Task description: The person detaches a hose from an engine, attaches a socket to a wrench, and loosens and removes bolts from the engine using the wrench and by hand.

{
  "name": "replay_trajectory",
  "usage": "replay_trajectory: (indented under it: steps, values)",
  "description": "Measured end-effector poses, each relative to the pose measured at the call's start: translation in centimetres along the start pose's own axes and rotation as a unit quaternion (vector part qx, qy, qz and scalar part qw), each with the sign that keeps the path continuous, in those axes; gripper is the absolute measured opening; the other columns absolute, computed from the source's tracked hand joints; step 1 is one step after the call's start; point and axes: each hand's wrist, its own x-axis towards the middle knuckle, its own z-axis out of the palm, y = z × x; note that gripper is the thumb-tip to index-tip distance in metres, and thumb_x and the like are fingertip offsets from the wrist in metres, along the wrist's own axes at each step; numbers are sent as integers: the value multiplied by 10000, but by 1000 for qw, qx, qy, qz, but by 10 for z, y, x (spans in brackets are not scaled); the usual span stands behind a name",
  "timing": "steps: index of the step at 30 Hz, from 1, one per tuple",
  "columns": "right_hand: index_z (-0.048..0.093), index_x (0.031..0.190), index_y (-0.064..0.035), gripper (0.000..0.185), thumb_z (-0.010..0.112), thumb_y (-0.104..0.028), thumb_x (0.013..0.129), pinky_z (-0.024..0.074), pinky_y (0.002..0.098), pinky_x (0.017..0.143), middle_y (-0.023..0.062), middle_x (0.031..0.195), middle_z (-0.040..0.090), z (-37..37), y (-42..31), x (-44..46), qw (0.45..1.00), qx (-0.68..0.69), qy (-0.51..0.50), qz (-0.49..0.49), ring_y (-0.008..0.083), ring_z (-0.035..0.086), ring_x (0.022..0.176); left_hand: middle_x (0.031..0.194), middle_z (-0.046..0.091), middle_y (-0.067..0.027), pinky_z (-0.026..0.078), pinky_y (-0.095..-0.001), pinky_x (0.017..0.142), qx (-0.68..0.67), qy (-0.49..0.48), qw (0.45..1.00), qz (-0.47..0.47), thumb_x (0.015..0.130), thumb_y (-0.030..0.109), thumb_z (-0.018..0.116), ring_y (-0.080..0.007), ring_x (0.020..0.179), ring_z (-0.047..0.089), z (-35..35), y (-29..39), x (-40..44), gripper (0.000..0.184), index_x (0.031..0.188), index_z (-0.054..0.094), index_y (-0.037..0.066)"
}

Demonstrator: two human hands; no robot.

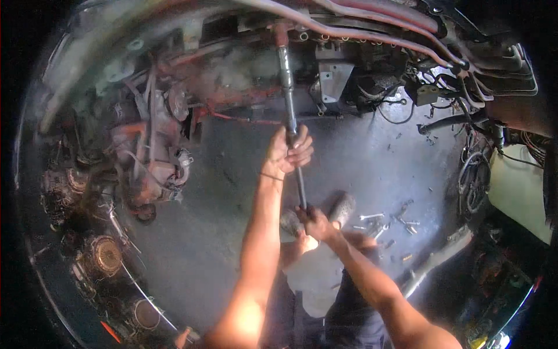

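Long metal bar (290,102) runs through the middle, far end up at the reddish fitting (280,36), left hand (290,150) wrapped round its shaft, right hand (317,224) clenched on the near end. Imo, line both fists up so it doesn't tilt off.

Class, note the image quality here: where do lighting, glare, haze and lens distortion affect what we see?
Head view: wide-angle distortion bows the scene inside black corners; glare whitens the floor right of centre; the left forearm is sunlit-bright, the right hand dimmer; the curved frame at upper left looks hazy and soft.
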Motion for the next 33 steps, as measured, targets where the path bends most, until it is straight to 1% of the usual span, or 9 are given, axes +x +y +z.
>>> replay_trajectory:
  steps: [4,7,10,14,17,26,28,31,33]
  values:
    - [555,1179,47,399,479,-292,981,473,477,787,324,871,607,4,-18,-3,990,106,92,-7,441,623,831,609,518,12,378,-248,418,182,425,880,108,994,623,249,-100,466,467,62,-14,11,624,905,565,92]
    - [488,1298,50,431,517,-160,923,476,505,778,333,1012,575,12,31,12,915,-223,240,-235,460,599,828,690,585,-27,430,-244,470,440,441,769,141,973,659,271,-91,570,568,64,-26,1,671,874,574,69]
    - [420,1399,24,594,568,-117,842,475,517,737,351,1161,510,12,54,34,819,-275,254,-435,492,575,797,528,474,18,334,-259,351,314,417,848,90,958,692,230,-87,373,386,45,-32,4,707,746,552,99]
    - [545,1110,26,326,551,-266,965,459,416,636,214,786,577,-3,13,44,973,16,178,-147,329,548,672,492,351,46,199,-266,345,-30,-230,973,-2,989,592,320,-74,372,257,-46,-1,9,561,727,468,119]
    - [510,952,35,439,472,-399,1007,430,399,650,107,712,540,-9,44,60,953,104,213,-186,229,510,668,501,371,38,220,-255,346,7,-255,967,-10,999,548,358,-76,373,278,-44,5,20,508,757,471,115]
    - [547,863,22,384,452,-322,1005,426,468,625,268,728,591,21,56,11,887,-59,418,-188,496,564,714,513,458,36,297,-228,330,361,291,850,249,950,659,380,-76,356,390,34,-35,9,592,767,564,127]
    - [540,853,18,410,471,-357,1003,434,416,600,201,672,572,32,52,8,889,-27,413,-197,334,540,595,510,412,46,288,-229,318,337,273,873,223,936,654,430,-73,360,369,20,-28,9,562,918,590,115]
    - [534,854,22,450,476,-398,1004,430,397,589,157,631,538,30,51,15,941,19,295,-162,204,490,574,503,347,55,245,-243,306,-49,-333,942,-7,961,650,341,-61,359,314,-26,-4,26,621,966,606,88]
    - [538,858,25,474,467,-421,1003,422,410,585,164,617,537,29,59,22,938,153,255,-180,223,501,567,507,377,46,250,-243,306,-31,-282,959,8,963,650,334,-69,354,313,-21,-3,26,632,948,609,81]
